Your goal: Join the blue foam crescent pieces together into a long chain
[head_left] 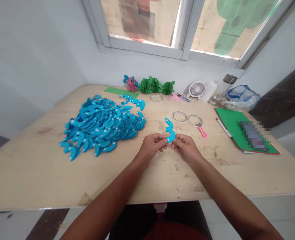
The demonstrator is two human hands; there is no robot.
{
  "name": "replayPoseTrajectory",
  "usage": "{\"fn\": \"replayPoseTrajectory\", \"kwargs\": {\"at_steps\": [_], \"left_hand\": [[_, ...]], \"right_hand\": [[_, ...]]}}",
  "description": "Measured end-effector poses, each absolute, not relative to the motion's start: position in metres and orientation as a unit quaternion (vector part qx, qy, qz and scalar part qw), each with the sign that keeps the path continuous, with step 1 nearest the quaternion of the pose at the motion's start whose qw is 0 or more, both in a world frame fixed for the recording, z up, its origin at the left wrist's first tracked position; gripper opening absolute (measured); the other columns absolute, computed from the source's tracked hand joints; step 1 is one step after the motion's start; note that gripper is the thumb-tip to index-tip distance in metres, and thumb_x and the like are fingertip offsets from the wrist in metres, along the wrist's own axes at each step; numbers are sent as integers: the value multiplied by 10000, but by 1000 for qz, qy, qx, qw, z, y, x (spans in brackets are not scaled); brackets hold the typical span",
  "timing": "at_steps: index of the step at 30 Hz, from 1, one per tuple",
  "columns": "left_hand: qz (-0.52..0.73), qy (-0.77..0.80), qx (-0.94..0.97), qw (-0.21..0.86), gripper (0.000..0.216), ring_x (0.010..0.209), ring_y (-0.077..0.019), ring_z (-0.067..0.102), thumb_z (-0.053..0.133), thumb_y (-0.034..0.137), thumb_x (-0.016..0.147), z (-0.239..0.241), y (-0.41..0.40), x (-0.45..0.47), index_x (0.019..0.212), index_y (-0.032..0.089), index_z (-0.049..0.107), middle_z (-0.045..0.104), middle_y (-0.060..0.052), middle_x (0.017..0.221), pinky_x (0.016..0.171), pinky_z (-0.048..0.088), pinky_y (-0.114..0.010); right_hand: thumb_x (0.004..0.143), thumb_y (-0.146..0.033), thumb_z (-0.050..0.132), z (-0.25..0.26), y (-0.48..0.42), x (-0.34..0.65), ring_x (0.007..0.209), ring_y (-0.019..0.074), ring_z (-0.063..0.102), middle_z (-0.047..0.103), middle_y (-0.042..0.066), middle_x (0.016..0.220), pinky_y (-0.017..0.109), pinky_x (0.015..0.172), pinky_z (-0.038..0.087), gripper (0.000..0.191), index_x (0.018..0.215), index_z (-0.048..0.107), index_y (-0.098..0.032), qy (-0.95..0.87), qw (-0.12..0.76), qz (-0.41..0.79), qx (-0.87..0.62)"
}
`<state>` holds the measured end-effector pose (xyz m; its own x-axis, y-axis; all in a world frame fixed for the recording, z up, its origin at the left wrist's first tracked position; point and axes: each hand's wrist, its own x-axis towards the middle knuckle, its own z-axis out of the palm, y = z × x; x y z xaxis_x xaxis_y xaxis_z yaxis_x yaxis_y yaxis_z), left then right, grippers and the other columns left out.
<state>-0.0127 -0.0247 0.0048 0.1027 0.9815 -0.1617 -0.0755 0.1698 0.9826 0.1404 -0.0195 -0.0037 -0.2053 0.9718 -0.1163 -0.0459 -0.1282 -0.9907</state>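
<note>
A blue curved paper piece (171, 136), shaped like a 3 with small white patches at its ends, is held up between my two hands just above the table. The fingers of my left hand (154, 144) pinch its lower left end. On its lower right edge, my right hand (184, 144) is closed with thumb and fingertips. To the left lies a large heap of similar blue paper pieces (102, 123), many bearing white patches. A few more blue pieces (133, 100) lie loose behind that heap.
Silver rings (179, 117) and pink-handled snips (201, 130) lie right of centre on the wooden table (37, 176). Green paper ornaments (154, 85), a small white fan (197, 90) and a bottle (227, 83) line the wall. At right are green sheets (229, 126) and a marker (223, 127).
</note>
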Motion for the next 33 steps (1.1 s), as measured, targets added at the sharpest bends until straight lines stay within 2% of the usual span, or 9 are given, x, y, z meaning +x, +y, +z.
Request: {"fn": "replayPoseTrajectory", "kwargs": {"at_steps": [7, 10, 14, 24, 33], "left_hand": [[459, 491, 471, 571, 118, 500, -114, 553, 632, 257, 634, 4, -26, -13, 681, 150, 648, 661, -26, 582, 458, 413, -216], [476, 481, 469, 567, 166, 503, -109, 560, 645, 247, 636, 2, -26, -13, 767, 148, 663, 664, -15, 587, 476, 420, -214], [498, 462, 488, 547, 226, 559, -121, 594, 647, 239, 655, 2, -28, -12, 864, 156, 665, 662, 0, 594, 536, 451, -223], [501, 452, 546, 496, 244, 681, -152, 632, 649, 214, 676, 3, -31, -11, 912, 154, 669, 696, -21, 709, 681, 509, -275], [488, 461, 590, 448, 236, 678, -151, 628, 623, 215, 682, 4, -32, -11, 911, 171, 658, 687, -10, 702, 642, 491, -256]], "right_hand": [[688, -279, 636, -1, -20, 139, 461, 81, 468, 596, -8, 529, 219, 493, 366, 151, 597, 594, -166, -491, 432, 600, -462], [687, -279, 638, -1, -20, 139, 457, 81, 468, 596, -10, 527, 217, 488, 365, 146, 604, 598, -166, -488, 435, 601, -460], [686, -285, 647, -1, -20, 139, 460, 79, 469, 599, -9, 529, 215, 489, 363, 155, 603, 600, -163, -482, 438, 607, -454], [693, -293, 661, -2, -20, 143, 464, 79, 468, 604, -5, 543, 218, 494, 340, 166, 612, 602, -161, -454, 445, 636, -437], [687, -309, 667, 1, -21, 142, 470, 86, 464, 598, 0, 534, 222, 486, 335, 174, 614, 614, -161, -433, 447, 656, -427]]}}
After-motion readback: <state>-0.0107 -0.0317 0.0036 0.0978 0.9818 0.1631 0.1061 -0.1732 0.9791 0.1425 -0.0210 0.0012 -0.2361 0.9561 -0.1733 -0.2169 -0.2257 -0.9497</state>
